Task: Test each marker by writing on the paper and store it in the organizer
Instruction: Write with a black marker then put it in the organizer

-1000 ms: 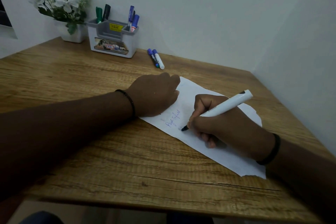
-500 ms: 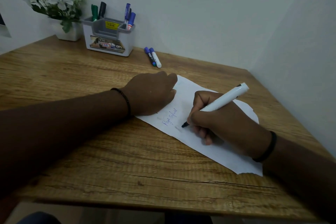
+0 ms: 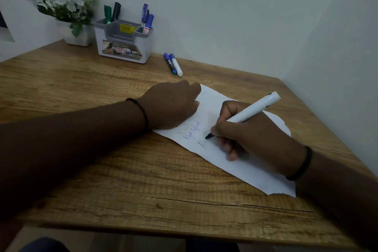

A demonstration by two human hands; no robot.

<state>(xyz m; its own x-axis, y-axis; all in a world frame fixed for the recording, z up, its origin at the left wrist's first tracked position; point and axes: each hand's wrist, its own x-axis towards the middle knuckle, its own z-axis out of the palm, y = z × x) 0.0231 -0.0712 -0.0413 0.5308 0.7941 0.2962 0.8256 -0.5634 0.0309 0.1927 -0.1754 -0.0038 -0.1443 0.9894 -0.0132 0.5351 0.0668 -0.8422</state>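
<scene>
Head view: right hand [image 3: 253, 139] has fingers clamped in a writing grip on the white marker [image 3: 248, 113], dark tip down on the paper [image 3: 206, 108]. Over the last second the tip has crept slightly toward 3 o'clock, away from the blue handwriting [image 3: 191, 130]; I can make out no fresh line beside it, only faint grey smudges. Judgement: test stroke in progress, or a weak marker. Left hand [image 3: 171, 106] lies on the paper's 9 o'clock edge, fingers curled together, pinning the sheet, unmoved. Two blue-capped markers [image 3: 173, 64] lie on the table [image 3: 81, 149] at 12 o'clock from the paper, untested by the look of it. Organizer [image 3: 124, 42], toward 11 o'clock, already holds several markers.
</scene>
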